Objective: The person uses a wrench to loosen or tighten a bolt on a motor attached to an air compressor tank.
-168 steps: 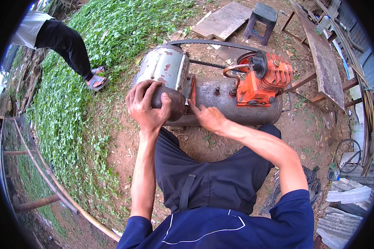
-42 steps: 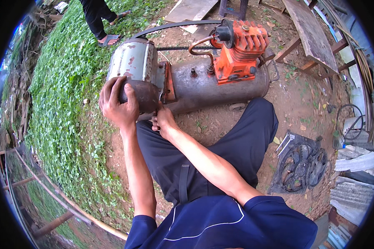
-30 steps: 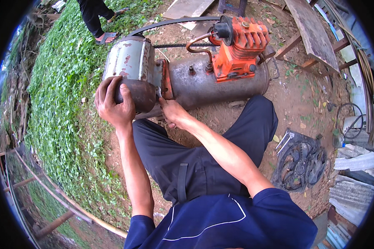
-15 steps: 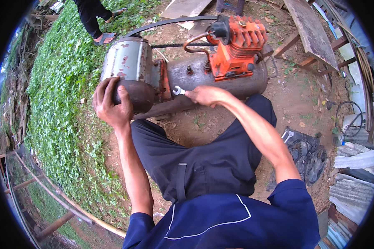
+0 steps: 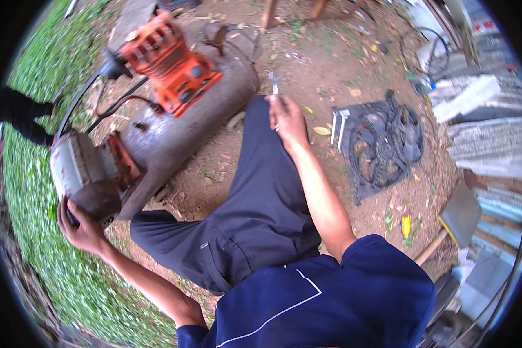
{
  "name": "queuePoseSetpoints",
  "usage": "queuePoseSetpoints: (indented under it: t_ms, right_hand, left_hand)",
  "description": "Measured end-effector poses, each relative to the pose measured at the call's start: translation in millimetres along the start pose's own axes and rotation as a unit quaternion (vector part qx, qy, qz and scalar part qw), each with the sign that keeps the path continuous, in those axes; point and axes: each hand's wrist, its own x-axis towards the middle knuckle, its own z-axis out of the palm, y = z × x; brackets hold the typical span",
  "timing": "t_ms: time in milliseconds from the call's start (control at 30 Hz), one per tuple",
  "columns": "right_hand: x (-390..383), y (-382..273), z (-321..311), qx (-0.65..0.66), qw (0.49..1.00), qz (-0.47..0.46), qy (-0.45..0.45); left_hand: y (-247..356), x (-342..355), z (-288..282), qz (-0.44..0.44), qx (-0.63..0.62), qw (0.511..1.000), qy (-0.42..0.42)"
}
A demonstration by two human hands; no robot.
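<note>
My right hand [image 5: 288, 119] is closed around an open-end wrench [image 5: 274, 87], its jaw pointing away from me above the bare ground beside my right knee. At the left, my left hand [image 5: 82, 230] rests against the dark rounded end of a worn grey electric motor [image 5: 78, 165], fingers apart. The motor sits on a rusty cylindrical air tank [image 5: 174, 130]. An orange finned compressor pump [image 5: 171, 66] is mounted farther along the same tank. A black drive belt [image 5: 75, 110] runs between motor and pump.
Right of my legs lie two wrenches [image 5: 338, 129] and a black fan assembly [image 5: 383, 142] on a dark sheet. A yellow object [image 5: 406, 225] is nearer. Corrugated sheets [image 5: 478, 136] are stacked at the right. Another person's dark-clothed leg [image 5: 26, 113] shows at the far left.
The view has swung right, bringing the fan assembly more fully into sight. My right hand with the wrench has moved away from the motor mount to the right; my left hand stays at the motor's end.
</note>
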Motion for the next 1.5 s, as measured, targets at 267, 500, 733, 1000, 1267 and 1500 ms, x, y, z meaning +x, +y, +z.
queuePoseSetpoints:
  t_ms: [267,500,733,1000,1267,1500]
  right_hand:
    - [72.8,231.7,-277.9,-0.382,0.86,0.224,0.255]
    - [50.7,254.8,-281.4,-0.479,0.819,0.128,0.289]
    - [57.2,220.6,-277.0,-0.454,0.817,0.173,0.309]
    - [66.5,206.9,-275.2,-0.542,0.76,0.232,0.272]
    - [83.3,213.9,-293.0,-0.528,0.781,0.254,0.214]
    - [97.5,223.0,-288.9,-0.209,0.925,0.158,0.275]
  left_hand:
    - [53.0,-1.9,11.2,0.133,0.005,0.99,0.051]
    - [49.1,-12.9,14.7,0.176,0.077,0.981,0.039]
    - [33.5,-13.5,18.5,0.167,0.175,0.97,-0.007]
    - [49.7,-13.0,20.6,0.184,0.209,0.96,-0.019]
    - [69.8,-16.4,10.7,0.182,0.178,0.966,-0.045]
    - [46.3,-1.6,-8.8,0.048,-0.086,0.993,-0.063]
